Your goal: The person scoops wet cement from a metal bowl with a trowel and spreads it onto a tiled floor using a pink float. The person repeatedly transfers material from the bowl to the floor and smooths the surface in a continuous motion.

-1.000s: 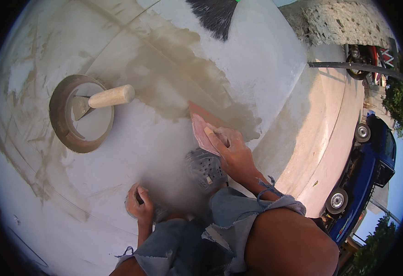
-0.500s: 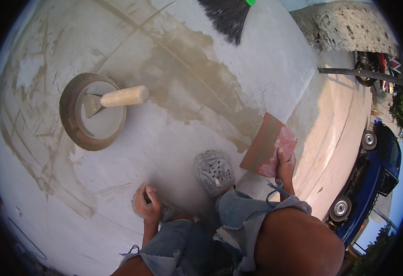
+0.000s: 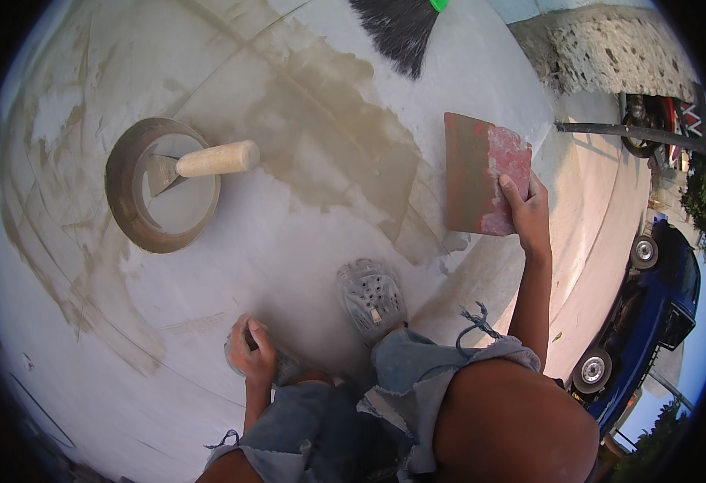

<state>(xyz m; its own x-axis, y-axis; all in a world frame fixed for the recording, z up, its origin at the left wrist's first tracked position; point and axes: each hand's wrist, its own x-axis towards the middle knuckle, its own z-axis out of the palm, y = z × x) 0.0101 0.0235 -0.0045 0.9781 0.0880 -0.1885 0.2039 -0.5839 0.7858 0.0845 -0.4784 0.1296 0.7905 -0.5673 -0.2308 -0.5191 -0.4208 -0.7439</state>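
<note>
My right hand [image 3: 528, 216] grips the edge of a red rectangular putty spreader [image 3: 488, 175], its thumb on the upper face. Greyish-brown filler coats the spreader's left part, and pale crusts mark the side by my thumb. It is just beyond the right end of a wet brown filler patch [image 3: 333, 121] on the pale grey floor. By my left shoe, my left hand [image 3: 254, 352] is loosely curled closed, with nothing visible in it. To the far left, a round brown pan [image 3: 119, 197] holds greyish liquid and a wooden-handled scraper [image 3: 218, 159] leaning on its rim.
A black-bristled brush [image 3: 397, 36] with a green part lies at the top. A rough concrete block [image 3: 602, 52] stands at the far right. Beyond the floor's right edge are a thin dark bar [image 3: 602, 126] and a blue vehicle [image 3: 651, 314]. My grey clog [image 3: 371, 298] rests near the middle.
My right hand has moved farther away with the spreader, which has turned more upright. The filler patch's right end now looks scraped and thinner. My left hand has hardly moved.
</note>
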